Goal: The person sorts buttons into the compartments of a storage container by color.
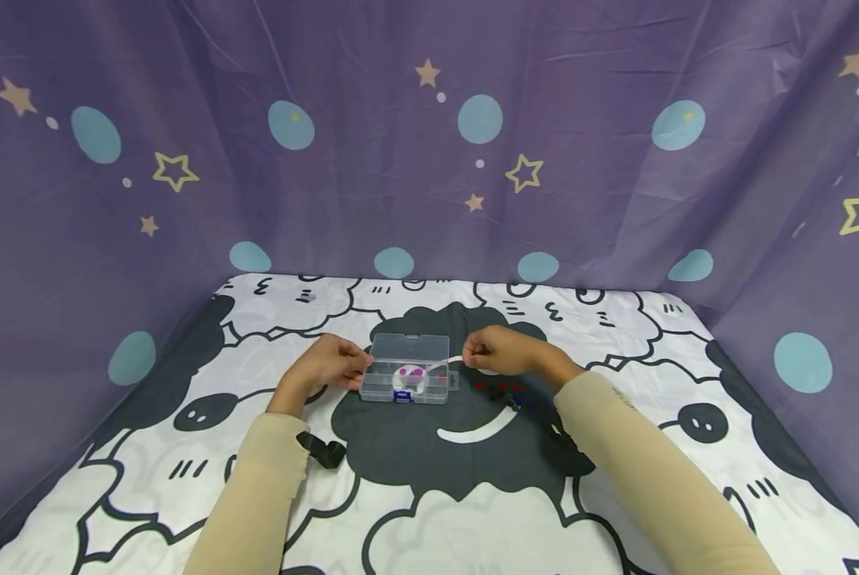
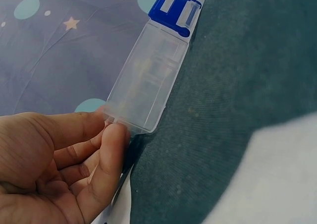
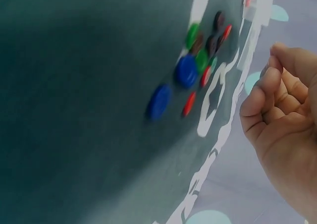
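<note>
A clear plastic compartment box (image 1: 372,391) stands on the cloth with its lid (image 1: 409,346) raised at the back and a blue label-like piece (image 2: 168,11) on its front. My left hand (image 1: 332,363) pinches the box's left end; in the left wrist view thumb and fingers meet at its corner. Pink spots and a bit of red show inside or through the box. Close to the box's right side is my right hand (image 1: 497,351), fingers curled and fingertips together. I cannot tell whether a small thing is between them. Several buttons (image 3: 186,71), red, green, blue and dark, lie below it.
A sheep-patterned cloth (image 1: 494,527) covers the table, its dark sheep face beneath the box and buttons. Purple curtains (image 1: 372,200) hang behind and at both sides. A black device (image 1: 325,453) sits by the left wrist.
</note>
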A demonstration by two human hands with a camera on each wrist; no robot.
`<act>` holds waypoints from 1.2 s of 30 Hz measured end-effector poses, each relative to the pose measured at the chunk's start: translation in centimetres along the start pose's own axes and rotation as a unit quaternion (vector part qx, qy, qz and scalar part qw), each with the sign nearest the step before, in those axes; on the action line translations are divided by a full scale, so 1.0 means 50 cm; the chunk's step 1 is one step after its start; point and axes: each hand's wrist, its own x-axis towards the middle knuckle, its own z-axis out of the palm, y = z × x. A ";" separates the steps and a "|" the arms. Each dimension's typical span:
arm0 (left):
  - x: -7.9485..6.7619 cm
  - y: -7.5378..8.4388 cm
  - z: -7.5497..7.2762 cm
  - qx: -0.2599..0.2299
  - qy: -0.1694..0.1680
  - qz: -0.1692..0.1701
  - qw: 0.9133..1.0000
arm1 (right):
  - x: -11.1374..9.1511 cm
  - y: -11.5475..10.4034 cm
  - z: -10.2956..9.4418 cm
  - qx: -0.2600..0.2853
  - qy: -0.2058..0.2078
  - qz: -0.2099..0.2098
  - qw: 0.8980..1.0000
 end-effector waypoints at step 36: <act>-0.001 0.000 -0.001 -0.007 -0.009 0.003 1.000 | -0.132 0.073 -0.016 -0.022 -0.033 0.050 0.998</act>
